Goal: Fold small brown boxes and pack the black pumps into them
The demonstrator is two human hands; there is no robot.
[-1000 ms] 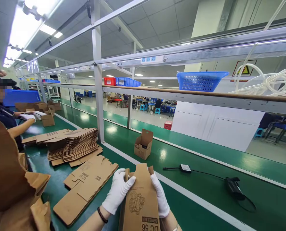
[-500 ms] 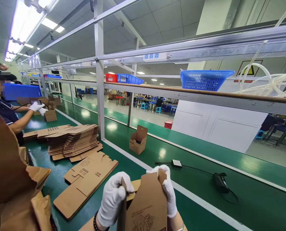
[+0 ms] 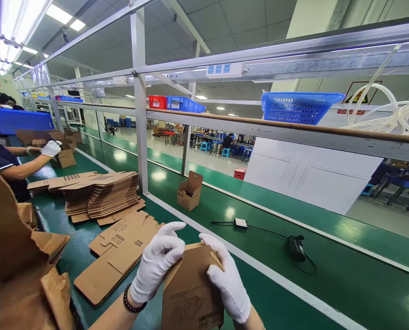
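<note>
Pinching carton [image 3: 190, 288] with right hand [image 3: 230, 279]; half-spread alongside with left hand [image 3: 159, 256]. Likely light, stiff, creasable; best held by edges.

The left hand [image 3: 158, 261] and the right hand [image 3: 228, 282] are covered by matt white cloth, and dark, glossy beads are strung in the bracelet [image 3: 133, 300]. The carton [image 3: 190, 293] is made of smooth, dull brown cardboard. The same matt board is seen in the flat cartons [image 3: 117, 259] and the stack [image 3: 113, 199]. Along the tabletop's left edge, rough, creased brown paper [image 3: 5, 261] is seen. The green tabletop [image 3: 259, 302] is finished smooth. By its far edge, lamplight is mirrored in the glossy belt [image 3: 345, 284]. Smooth, metallic-looking surfaces are shown by the post [image 3: 140, 105]; shiny blue plastic, by the perforated basket [image 3: 299, 107].
</note>
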